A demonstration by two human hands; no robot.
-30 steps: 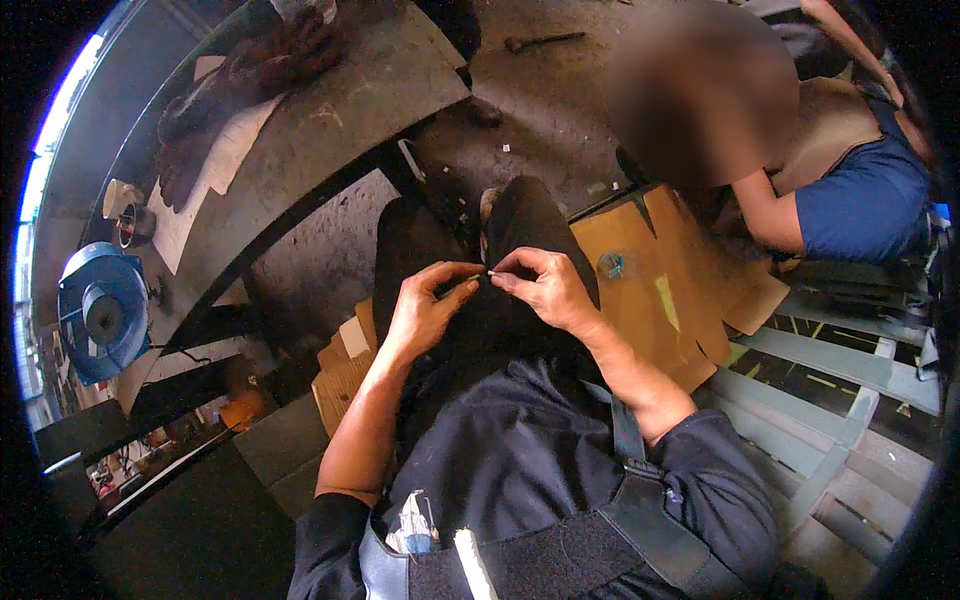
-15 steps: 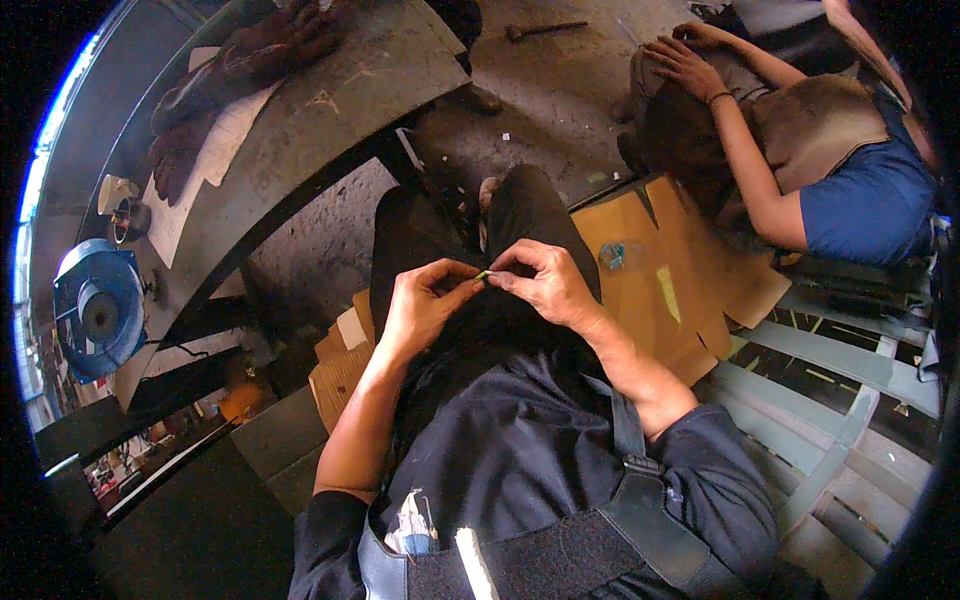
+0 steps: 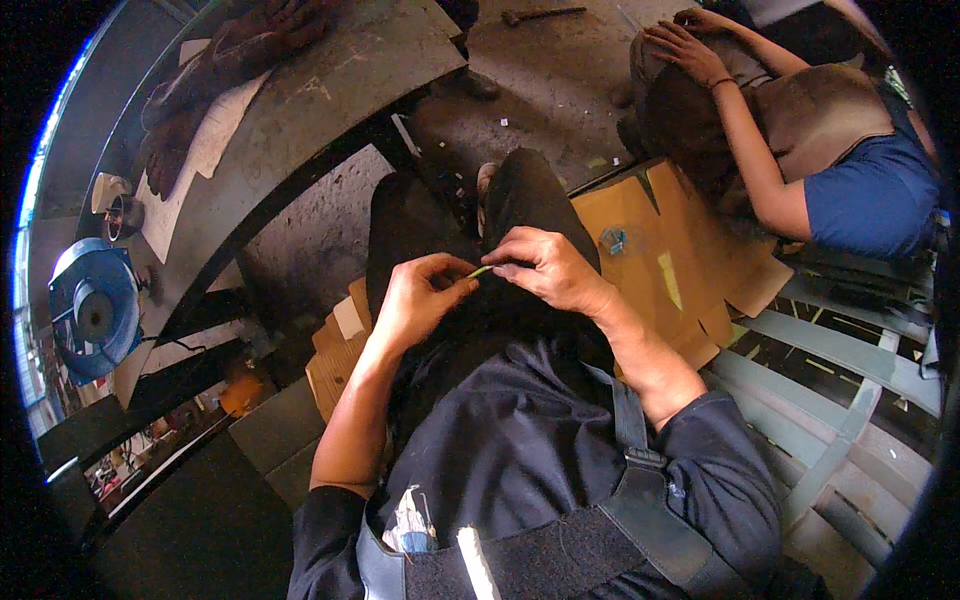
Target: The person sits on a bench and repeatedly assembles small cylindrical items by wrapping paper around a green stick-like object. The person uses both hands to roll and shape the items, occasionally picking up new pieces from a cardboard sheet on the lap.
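Note:
Between my two hands, above my lap, stretches a small thin green strip (image 3: 481, 271), too small to name more exactly. The fingers of my left hand (image 3: 425, 297) pinch its left end. My right hand (image 3: 550, 270) pinches the other end between thumb and fingers. Both hands are closed, and only a short length of the strip shows between the fingertips. Below them are my dark trousers (image 3: 420, 225).
A flattened cardboard piece (image 3: 640, 230) with a crumpled clear wrapper (image 3: 613, 240) lies to the right. A seated co-worker (image 3: 780, 140) is beyond it. At left stand a dark metal table (image 3: 330, 100) with gloves (image 3: 225, 75) and a blue fan (image 3: 95, 310). Slatted metal (image 3: 800, 400) lies right.
My hands have drawn slightly apart, the right moving a little up, and more of the green strip shows between the fingertips. The whole view has shifted slightly.

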